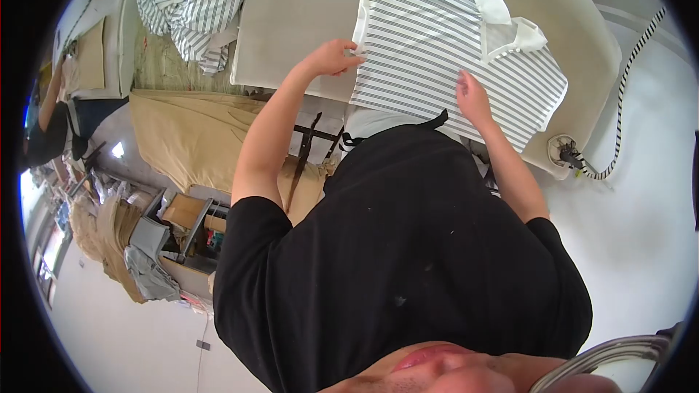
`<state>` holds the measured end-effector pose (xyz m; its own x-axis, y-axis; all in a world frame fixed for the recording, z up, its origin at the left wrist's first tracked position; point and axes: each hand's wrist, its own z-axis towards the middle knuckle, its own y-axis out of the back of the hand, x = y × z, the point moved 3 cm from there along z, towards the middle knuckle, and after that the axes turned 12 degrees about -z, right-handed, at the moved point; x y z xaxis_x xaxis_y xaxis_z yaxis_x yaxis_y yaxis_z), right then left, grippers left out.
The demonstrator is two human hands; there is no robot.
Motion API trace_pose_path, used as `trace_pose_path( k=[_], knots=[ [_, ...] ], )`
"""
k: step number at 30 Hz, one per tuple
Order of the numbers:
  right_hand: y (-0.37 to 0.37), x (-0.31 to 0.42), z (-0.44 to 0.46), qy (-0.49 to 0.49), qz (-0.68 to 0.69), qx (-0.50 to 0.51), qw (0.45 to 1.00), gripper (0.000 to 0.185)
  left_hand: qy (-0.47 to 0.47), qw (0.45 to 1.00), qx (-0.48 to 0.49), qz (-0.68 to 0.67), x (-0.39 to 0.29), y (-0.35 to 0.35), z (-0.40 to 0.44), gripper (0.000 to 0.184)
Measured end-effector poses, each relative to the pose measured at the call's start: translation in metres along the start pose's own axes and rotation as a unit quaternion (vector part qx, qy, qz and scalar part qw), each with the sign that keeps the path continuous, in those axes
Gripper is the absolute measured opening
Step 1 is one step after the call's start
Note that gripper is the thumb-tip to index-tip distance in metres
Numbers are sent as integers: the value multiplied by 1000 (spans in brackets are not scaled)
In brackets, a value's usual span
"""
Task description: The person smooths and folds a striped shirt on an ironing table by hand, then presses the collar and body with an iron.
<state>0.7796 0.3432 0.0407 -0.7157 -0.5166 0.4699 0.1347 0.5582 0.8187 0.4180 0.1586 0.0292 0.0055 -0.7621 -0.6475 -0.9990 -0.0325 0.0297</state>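
A white shirt with dark stripes [422, 36] and a plain white collar [494, 9] lies spread on a pale padded ironing table [298, 14]. My left hand [335, 58] is at the shirt's left edge, beside its white band, with thumb and forefinger apart. Over the lower middle of the striped cloth is my right hand [473, 98], its fingers loosely bent and slightly apart, holding nothing visible. Whether its fingertips press on the cloth is hard to see.
An iron [564, 151] sits at the table's right corner, with a black-and-white cord [622, 94] rising from it. Crumpled striped garments [196, 11] are heaped at the upper left. Tan cloth [182, 138] hangs below them. Another person's arm [51, 94] shows far left.
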Motion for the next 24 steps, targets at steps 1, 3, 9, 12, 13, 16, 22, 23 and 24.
trace_pose_path(
  k=[1, 3, 9, 12, 13, 16, 22, 23, 24],
  knots=[
    [0, -18, -20, -13, -20, -18, 1000, 43, -24, 999, -25, -9, 5, -1, 3, 34],
    [1, -50, -48, -38, -43, -42, 997, 42, -54, 998, -39, -14, 12, -2, 7, 33],
    [21, -160, -146, -266, -93, -85, 956, 47, -24, 981, -93, -166, 20, -14, 11, 25],
    [31, -207, -191, -347, -80, -135, 925, 47, -28, 979, -132, -155, 38, -16, 18, 24],
    [35, -216, -200, -373, -69, -166, 910, 46, -34, 979, -150, -137, 40, -14, 21, 24],
    [46, -242, -217, -398, -40, -214, 891, 44, -31, 978, -194, -67, 52, -12, 33, 24],
    [80, -291, -188, -367, 65, -275, 886, 35, -140, 863, -453, 176, -34, -73, 7, 29],
    [90, -298, -175, -340, 82, -288, 891, 33, -165, 863, -452, 152, -48, -86, 12, 30],
    [103, -304, -162, -314, 99, -299, 896, 31, -190, 863, -450, 127, -63, -102, 18, 31]
  ],
)
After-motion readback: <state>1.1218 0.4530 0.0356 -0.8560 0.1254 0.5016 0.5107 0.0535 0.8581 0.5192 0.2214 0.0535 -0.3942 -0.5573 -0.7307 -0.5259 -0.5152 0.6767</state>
